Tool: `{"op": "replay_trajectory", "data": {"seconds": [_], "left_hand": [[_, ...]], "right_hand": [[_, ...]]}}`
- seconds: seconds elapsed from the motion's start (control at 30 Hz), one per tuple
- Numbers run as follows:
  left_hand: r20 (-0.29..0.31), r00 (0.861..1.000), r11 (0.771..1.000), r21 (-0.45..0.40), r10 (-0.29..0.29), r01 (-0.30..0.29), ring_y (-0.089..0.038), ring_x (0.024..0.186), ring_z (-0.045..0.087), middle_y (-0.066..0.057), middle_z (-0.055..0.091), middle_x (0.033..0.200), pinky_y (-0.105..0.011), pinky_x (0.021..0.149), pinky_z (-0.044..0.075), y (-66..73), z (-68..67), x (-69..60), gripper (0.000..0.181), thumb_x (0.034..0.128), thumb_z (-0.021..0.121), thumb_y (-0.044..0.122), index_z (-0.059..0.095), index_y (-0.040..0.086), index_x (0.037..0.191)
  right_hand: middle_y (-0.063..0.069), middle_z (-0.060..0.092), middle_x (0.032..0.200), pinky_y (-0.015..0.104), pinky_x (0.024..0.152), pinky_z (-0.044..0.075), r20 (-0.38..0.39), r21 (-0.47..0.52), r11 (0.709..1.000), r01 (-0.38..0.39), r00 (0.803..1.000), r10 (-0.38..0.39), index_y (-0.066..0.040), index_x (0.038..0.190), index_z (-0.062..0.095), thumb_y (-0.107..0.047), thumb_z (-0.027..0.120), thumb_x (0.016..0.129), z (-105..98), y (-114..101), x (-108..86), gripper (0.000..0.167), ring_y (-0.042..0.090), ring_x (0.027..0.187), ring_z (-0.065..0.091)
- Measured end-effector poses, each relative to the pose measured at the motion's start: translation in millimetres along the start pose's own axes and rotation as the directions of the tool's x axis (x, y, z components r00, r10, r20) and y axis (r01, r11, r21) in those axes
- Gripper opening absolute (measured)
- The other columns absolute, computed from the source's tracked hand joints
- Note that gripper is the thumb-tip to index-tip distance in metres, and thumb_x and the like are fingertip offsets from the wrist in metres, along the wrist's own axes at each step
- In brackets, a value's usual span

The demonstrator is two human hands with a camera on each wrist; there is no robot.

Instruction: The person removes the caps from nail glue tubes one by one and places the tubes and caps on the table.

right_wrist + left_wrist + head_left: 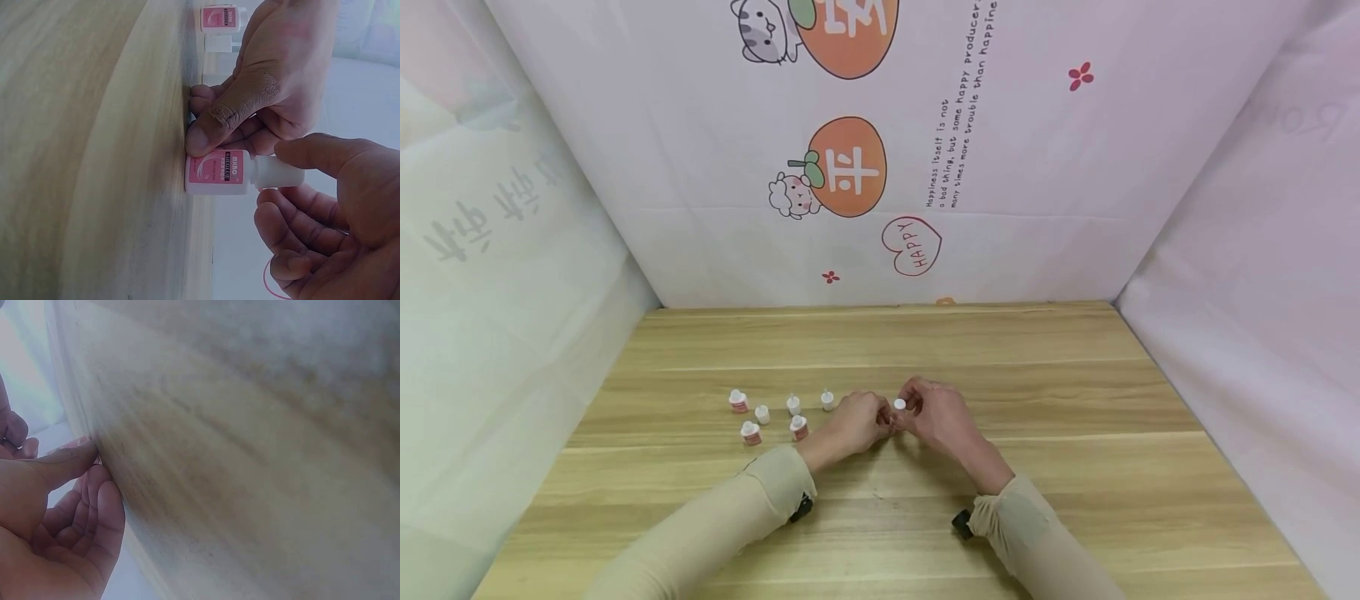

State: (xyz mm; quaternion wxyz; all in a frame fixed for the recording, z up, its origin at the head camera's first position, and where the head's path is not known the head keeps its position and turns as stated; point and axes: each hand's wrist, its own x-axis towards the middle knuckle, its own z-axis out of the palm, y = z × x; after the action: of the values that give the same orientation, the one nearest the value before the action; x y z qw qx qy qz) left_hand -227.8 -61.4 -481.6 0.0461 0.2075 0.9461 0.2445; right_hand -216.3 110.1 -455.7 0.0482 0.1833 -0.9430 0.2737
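Observation:
A small nail glue bottle (217,172) with a pink label stands upright on the wooden table (880,508). My left hand (859,418) holds the bottle low on its body, thumb against the side. On top, the white cap (278,172) is pinched between the thumb and fingers of my right hand (942,419). In the head view only the white top (899,404) shows between the hands. The left wrist view shows my left hand's fingers (109,515) at the table surface, with the bottle hidden.
Left of my hands stand three more pink-labelled bottles, one at the back (739,402), one in front (750,433) and one nearer my left hand (799,428). Among them are three loose white caps (793,406), at least two with thin upright stems. Printed cloth walls (1000,250) border the table.

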Motion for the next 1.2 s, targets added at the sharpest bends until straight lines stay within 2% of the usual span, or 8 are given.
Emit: {"op": "replay_trajectory", "data": {"seconds": [0.2,0.47,0.77,1.2], "left_hand": [[-0.001,1.0,1.0,-0.007,-0.002,0.002,-0.007,0.068,0.059,0.005,0.07,0.075,-0.026,0.067,0.048,0.1,0.0,-0.5,0.01,0.0863,0.078,0.022,0.071,0.016,0.081],[-0.004,1.0,1.0,-0.018,-0.001,0.001,-0.007,0.067,0.058,0.006,0.07,0.074,-0.026,0.066,0.048,-0.5,0.3,-0.4,0.011,0.0862,0.079,0.024,0.072,0.017,0.081],[-0.005,1.0,1.0,-0.011,-0.001,0.0,-0.009,0.07,0.06,0.006,0.071,0.076,-0.027,0.068,0.05,-0.2,-0.1,-0.6,0.009,0.0864,0.077,0.022,0.072,0.017,0.081],[-0.004,1.0,1.0,-0.021,0.014,-0.014,-0.008,0.071,0.061,0.006,0.072,0.078,-0.026,0.07,0.05,-2.8,1.5,0.9,0.004,0.0857,0.076,0.018,0.073,0.016,0.083]], "right_hand": [[-0.006,0.065,0.08,0.026,0.067,0.047,0.01,-0.008,1.0,0.028,1.0,-0.028,-0.018,0.093,0.064,-0.021,0.079,0.084,-0.1,-0.4,-0.7,0.017,0.007,0.072,0.057],[-0.003,0.069,0.082,0.027,0.07,0.049,0.013,0.01,1.0,0.015,1.0,-0.015,-0.015,0.094,0.065,-0.023,0.081,0.082,0.2,0.4,0.2,0.022,0.012,0.076,0.063],[-0.004,0.067,0.08,0.027,0.068,0.048,0.007,-0.03,0.998,0.054,0.999,-0.054,-0.016,0.093,0.065,-0.021,0.08,0.082,-0.6,-0.8,0.4,0.019,0.008,0.072,0.058],[-0.006,0.066,0.079,0.028,0.068,0.048,0.011,-0.005,1.0,0.028,1.0,-0.028,-0.016,0.091,0.064,-0.022,0.08,0.084,1.2,0.3,0.2,0.018,0.008,0.071,0.057]]}}
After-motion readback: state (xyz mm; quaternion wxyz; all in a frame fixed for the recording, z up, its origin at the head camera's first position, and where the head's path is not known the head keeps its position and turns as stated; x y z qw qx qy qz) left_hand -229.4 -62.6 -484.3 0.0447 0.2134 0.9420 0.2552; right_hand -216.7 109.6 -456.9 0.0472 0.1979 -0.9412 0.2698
